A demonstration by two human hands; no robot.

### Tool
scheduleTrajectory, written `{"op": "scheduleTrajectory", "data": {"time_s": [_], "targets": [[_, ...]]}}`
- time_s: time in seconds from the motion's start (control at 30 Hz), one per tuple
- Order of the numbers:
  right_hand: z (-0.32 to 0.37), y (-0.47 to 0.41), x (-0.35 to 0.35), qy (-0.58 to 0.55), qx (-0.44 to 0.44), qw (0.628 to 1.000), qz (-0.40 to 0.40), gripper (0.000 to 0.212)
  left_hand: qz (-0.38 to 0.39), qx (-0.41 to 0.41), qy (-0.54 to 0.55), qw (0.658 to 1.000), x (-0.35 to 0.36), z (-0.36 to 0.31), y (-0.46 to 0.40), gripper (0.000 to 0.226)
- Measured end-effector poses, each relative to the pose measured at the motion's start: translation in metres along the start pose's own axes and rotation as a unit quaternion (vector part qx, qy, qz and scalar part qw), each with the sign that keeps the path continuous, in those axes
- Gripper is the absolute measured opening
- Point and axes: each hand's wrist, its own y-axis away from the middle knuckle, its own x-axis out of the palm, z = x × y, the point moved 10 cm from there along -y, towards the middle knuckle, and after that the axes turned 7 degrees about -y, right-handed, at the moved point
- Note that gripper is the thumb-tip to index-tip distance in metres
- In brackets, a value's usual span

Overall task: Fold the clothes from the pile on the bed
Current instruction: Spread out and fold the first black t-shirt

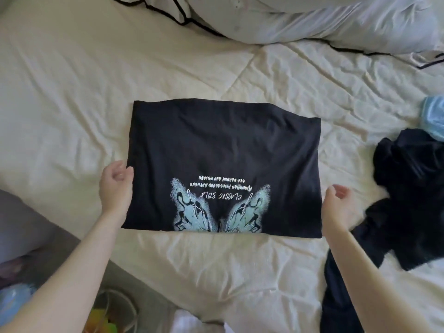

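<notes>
In the middle of the bed [72,97], I am seeing a black T-shirt [223,152] lying flat and folded into a wide block. The print is facing up and is upside down to me: 2 pale blue butterfly wings [219,212] with white words above them. The wings are sitting at the shirt's near edge.

My left hand [117,188] is sitting at the left edge of the shirt, with the fingers loosely bent and the thumb side just touching the cloth. I am not seeing it grip anything. My right hand [336,205] is sitting at the right edge, close to the near corner, fingers loosely bent too and holding nothing.

On the right side of the bed, a heap of dark clothes [408,200] is lying crumpled, just beside my right hand. Some of it is hanging down toward the near edge. A light blue cloth [434,116] is peeking out behind that heap at the far right.

At the far side of the bed, a white duvet [312,20] with black piping is lying bunched up.
</notes>
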Motion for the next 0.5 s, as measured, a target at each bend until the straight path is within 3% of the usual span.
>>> {"op": "scheduleTrajectory", "data": {"time_s": [0.07, 0.13, 0.3, 0.4, 0.5], "targets": [[-0.043, 0.010, -0.023, 0.086, 0.026, 0.996, -0.027, 0.031, -0.021, -0.015, -0.034, 0.999, -0.010, 0.035, 0.022, 0.038], [-0.088, 0.019, -0.028, 0.087, 0.118, 0.989, 0.017, 0.034, -0.018, -0.084, -0.027, 0.996, -0.011, 0.071, 0.042, 0.044], [-0.130, 0.034, -0.008, -0.170, 0.314, 0.928, 0.107, 0.016, 0.028, -0.238, 0.183, 0.953, 0.008, 0.113, 0.067, 0.031], [-0.128, 0.022, -0.010, -0.242, 0.335, 0.908, 0.071, 0.007, -0.002, -0.254, 0.233, 0.939, -0.003, 0.113, 0.057, 0.017], [-0.121, 0.019, -0.015, -0.222, 0.323, 0.919, 0.032, 0.014, -0.022, -0.269, 0.221, 0.937, -0.009, 0.113, 0.052, 0.015]]}}
